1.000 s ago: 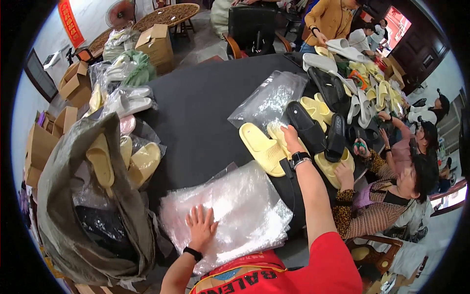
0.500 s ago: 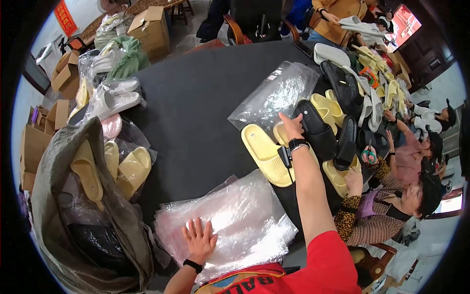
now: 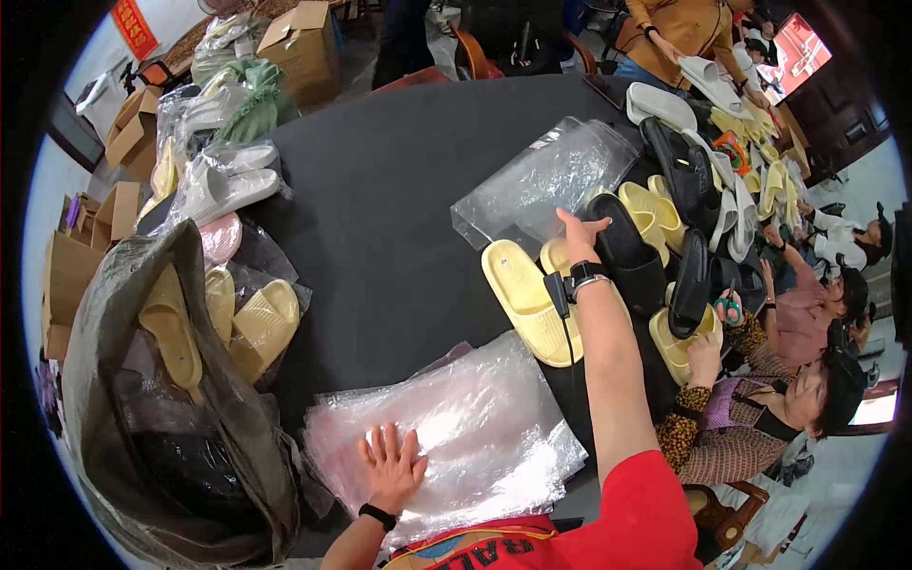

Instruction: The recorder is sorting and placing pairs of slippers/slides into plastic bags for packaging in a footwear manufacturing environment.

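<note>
My left hand (image 3: 395,467) lies flat with spread fingers on a stack of clear plastic bags (image 3: 475,418) at the near edge of the table. My right arm reaches forward over a pair of pale yellow slippers. The left yellow slipper (image 3: 528,302) shows whole, while its mate (image 3: 554,255) is mostly hidden under my wrist. My right hand (image 3: 581,236) has its fingers apart and holds nothing. Its fingertips are beside a black slipper (image 3: 624,252); whether they touch it I cannot tell. A clear bag (image 3: 546,180) lies just beyond this hand.
On the left stands a grey-brown sack (image 3: 104,399) with bagged yellow slippers (image 3: 266,328) beside it. White slippers in bags (image 3: 228,185) lie farther back. More black, yellow and white slippers crowd the right side, where a co-worker's hand (image 3: 704,359) is at a yellow slipper (image 3: 673,344).
The whole view has shifted slightly. My right fingers have spread a little beside the black slipper, and my left hand stays put. At the far right, a co-worker's white slipper has come lower.
</note>
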